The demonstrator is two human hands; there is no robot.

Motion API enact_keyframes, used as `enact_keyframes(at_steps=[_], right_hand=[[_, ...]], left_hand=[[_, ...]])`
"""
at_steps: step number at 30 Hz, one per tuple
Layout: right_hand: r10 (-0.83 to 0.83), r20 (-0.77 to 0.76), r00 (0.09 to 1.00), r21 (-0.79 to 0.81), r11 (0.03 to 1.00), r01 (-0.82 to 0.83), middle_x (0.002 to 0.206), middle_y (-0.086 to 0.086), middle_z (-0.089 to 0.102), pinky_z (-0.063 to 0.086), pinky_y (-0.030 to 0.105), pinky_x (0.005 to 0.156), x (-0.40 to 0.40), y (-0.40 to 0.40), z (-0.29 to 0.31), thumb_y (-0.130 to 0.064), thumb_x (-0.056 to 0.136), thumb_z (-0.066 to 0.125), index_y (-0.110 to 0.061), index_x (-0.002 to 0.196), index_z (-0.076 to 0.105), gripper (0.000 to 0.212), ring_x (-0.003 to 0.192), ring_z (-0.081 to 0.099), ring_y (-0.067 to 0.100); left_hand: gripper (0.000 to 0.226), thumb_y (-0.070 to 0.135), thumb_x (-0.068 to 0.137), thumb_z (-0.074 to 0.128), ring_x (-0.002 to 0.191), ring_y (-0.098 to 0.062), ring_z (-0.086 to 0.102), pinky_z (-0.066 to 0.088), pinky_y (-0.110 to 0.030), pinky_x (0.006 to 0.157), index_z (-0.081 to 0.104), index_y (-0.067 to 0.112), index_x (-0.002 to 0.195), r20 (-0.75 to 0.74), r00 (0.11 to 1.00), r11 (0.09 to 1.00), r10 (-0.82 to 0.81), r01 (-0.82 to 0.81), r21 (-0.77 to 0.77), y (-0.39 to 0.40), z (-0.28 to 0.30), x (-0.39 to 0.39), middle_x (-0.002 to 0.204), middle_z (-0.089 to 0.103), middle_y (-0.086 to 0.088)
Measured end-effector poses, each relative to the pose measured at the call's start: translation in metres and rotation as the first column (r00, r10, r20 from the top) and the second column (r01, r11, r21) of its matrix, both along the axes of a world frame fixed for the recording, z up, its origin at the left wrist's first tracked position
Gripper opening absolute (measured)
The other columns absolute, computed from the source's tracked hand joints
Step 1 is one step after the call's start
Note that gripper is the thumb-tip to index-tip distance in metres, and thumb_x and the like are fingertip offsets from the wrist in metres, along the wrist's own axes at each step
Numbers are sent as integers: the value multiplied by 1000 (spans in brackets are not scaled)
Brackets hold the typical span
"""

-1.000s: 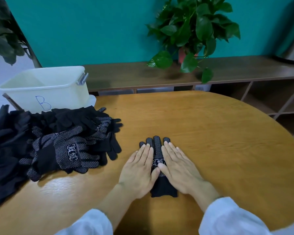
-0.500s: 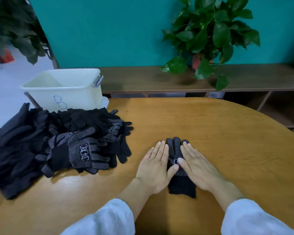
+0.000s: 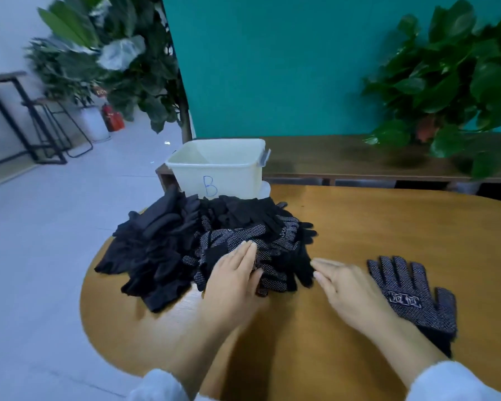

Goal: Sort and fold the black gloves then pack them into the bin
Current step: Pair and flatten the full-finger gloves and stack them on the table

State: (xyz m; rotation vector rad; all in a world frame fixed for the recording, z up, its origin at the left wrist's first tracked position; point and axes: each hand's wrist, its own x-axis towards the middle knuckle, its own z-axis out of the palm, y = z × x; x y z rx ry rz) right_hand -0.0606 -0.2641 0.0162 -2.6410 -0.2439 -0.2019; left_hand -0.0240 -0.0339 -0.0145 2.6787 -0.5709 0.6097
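Note:
A pile of black gloves [image 3: 191,250], some plain and some with white dots, lies on the left part of the round wooden table [image 3: 388,227]. My left hand [image 3: 232,279] lies flat on a dotted glove at the pile's near edge, fingers straight. My right hand [image 3: 347,287] hovers over the table with straight fingers, its tips by the pile's right edge. A flattened dotted glove [image 3: 411,299] lies alone on the table to the right of my right hand. A cream bin marked "B" [image 3: 217,169] stands behind the pile; its inside looks bare.
A low wooden shelf [image 3: 359,157] runs behind the table along a teal wall, with a potted plant [image 3: 451,82] on it. The table's left edge drops to a pale floor. More plants and metal stools stand far left.
Both hands have left the flattened glove and moved left to the pile. The view has swung left, so the glove now sits at the right.

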Motion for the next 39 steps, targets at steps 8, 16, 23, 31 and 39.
enact_keyframes(at_steps=[8,16,23,31,39], right_hand=[[340,271,900,-224,932,-285,87,1,65,54,35,76,72,120,16,-16,86,66,-12,87,62,6,84,63,23],[390,146,909,-385,869,-311,116,8,51,37,34,95,111,161,-1,-14,93,57,-9,117,55,25,110,46,26],[343,155,927,-401,879,-258,102,12,53,37,37,88,106,170,7,-1,85,58,-5,98,64,14,100,48,30],[155,180,971,76,982,-171,102,1,64,44,40,84,72,135,52,-18,91,60,-15,99,66,11,98,54,23],[-36,55,998,691,722,-12,68,-4,58,44,18,62,17,53,105,-6,84,73,-19,70,58,25,58,51,0]], left_hand=[[52,42,83,70,112,-29,62,47,-45,100,66,10,124,-30,977,977,213,-212,29,83,-6,38,119,67,-6],[52,47,73,80,111,-24,56,37,-38,100,69,19,115,-63,959,961,276,-276,7,84,-15,55,112,63,1],[28,27,71,86,95,-26,60,36,-35,88,69,19,92,-43,971,970,235,-237,-56,80,-13,54,96,64,4],[28,12,78,80,85,1,63,46,-10,74,64,26,96,-295,950,776,-105,-107,-622,59,44,25,86,69,12],[32,18,84,73,50,-6,50,41,-17,51,56,16,57,-300,843,517,-446,-31,-855,0,115,-9,57,57,6]])
